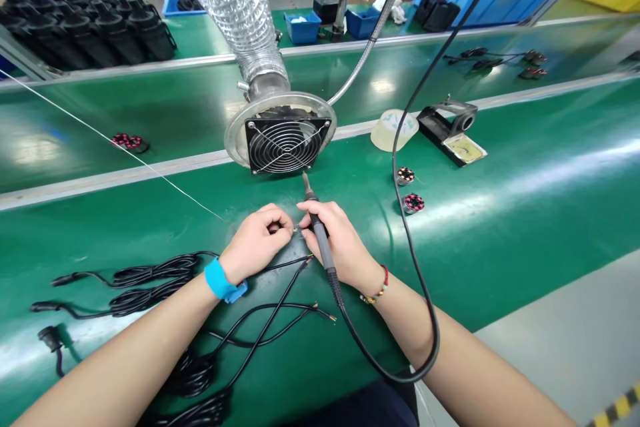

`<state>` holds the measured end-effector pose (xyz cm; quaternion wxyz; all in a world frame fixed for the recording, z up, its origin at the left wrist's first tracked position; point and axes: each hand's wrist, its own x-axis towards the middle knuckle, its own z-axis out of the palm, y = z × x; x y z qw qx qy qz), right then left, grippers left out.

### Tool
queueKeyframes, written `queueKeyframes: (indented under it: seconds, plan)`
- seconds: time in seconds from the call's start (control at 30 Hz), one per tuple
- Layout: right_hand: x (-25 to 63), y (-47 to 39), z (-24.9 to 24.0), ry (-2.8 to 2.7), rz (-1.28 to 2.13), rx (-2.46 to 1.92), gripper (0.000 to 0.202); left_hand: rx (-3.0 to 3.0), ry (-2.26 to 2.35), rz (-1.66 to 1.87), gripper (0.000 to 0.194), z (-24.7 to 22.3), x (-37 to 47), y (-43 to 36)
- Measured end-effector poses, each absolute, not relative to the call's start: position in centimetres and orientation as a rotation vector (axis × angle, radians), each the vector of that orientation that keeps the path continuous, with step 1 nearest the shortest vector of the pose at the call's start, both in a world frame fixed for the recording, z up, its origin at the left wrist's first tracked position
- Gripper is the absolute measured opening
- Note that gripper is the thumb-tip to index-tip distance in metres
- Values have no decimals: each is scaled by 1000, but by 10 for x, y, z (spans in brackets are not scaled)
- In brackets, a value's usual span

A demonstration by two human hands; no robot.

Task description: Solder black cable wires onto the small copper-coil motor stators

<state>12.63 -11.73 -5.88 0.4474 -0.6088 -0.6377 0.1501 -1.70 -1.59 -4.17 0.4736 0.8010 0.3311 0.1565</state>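
Note:
My right hand (340, 240) is wrapped around a soldering iron (323, 243), whose tip points up and away from me, just below the fume fan (287, 143). Its fingertips also come close to a thin wire end (295, 229) between my hands. My left hand (263, 237) is closed in a pinch beside it; something dark shows inside the curled fingers, mostly hidden. Below my hands lie black cables (270, 340) with stripped, coloured wire ends. More coiled black cables (155, 280) rest left of my left wrist. A thin strand of solder wire (165, 177) runs in from the left.
A flexible foil duct (235, 13) carries the fan above the bench. To the right are two small round parts (414, 203), a soldering iron stand (453, 130) and a pale round tub (395, 130). The iron's cord (407, 227) loops over my right forearm. Black housings (100, 27) stand back left.

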Motion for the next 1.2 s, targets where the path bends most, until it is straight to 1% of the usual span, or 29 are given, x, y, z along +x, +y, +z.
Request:
queueKeyframes:
  seconds: [0.23,0.33,0.5,0.6,0.7,0.87,1.0,1.2]
  plan:
    - [119,-113,-64,-1522,295,-1522,31,1945,812,388,9,-42,-17,-18]
    - [117,-113,-67,-1587,240,-1528,33,1959,817,396,9,-43,-16,-18]
    - [122,-120,-61,-1560,267,-1523,36,1983,819,391,7,-43,-16,-18]
    - [129,-129,-50,-1469,313,-1486,31,1997,810,380,7,-43,-16,-18]
    - [135,-136,-39,-1406,272,-1467,25,2035,803,381,7,-44,-16,-19]
    - [137,-140,-33,-1302,170,-1438,2,2078,820,392,8,-46,-15,-20]
    - [136,-142,-34,-1269,148,-1371,11,2059,830,389,8,-46,-14,-20]
    - [136,-144,-34,-1317,124,-1398,13,2066,857,361,8,-44,-14,-21]
